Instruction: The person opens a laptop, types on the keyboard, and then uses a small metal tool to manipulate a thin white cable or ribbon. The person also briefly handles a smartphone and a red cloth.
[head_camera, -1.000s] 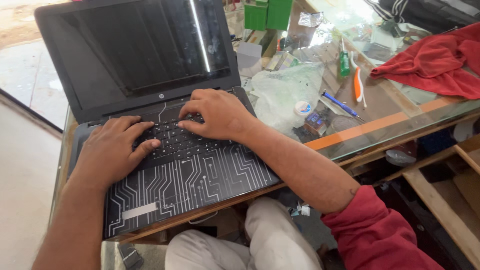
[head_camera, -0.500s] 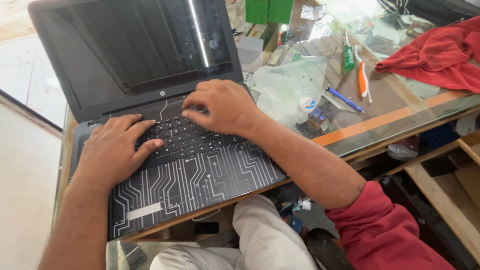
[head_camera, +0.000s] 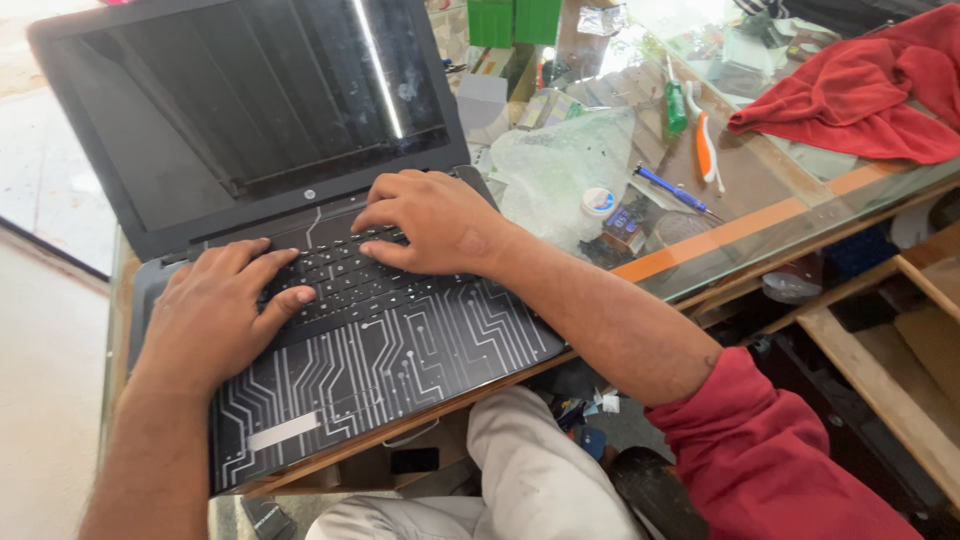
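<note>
I see the black laptop lying open on the near left end of the glass tabletop, its front edge hanging slightly over the rim toward my lap. Its screen is dark, with a bright streak of reflected light across it, and the palm rest carries a white circuit-line pattern. My left hand rests on the left part of the keyboard, fingers loosely spread and flat on the keys, holding nothing. My right hand sits at the upper right of the keyboard, fingers curled down onto the top rows, also holding nothing; its forearm crosses the laptop's right corner.

Just right of the laptop lies a crumpled clear plastic bag, and near it a small round white spool and a blue-handled screwdriver. Further back are a green-handled screwdriver and an orange-and-white toothbrush. A red cloth is bunched at the far right of the tabletop, and green boxes stand behind the screen.
</note>
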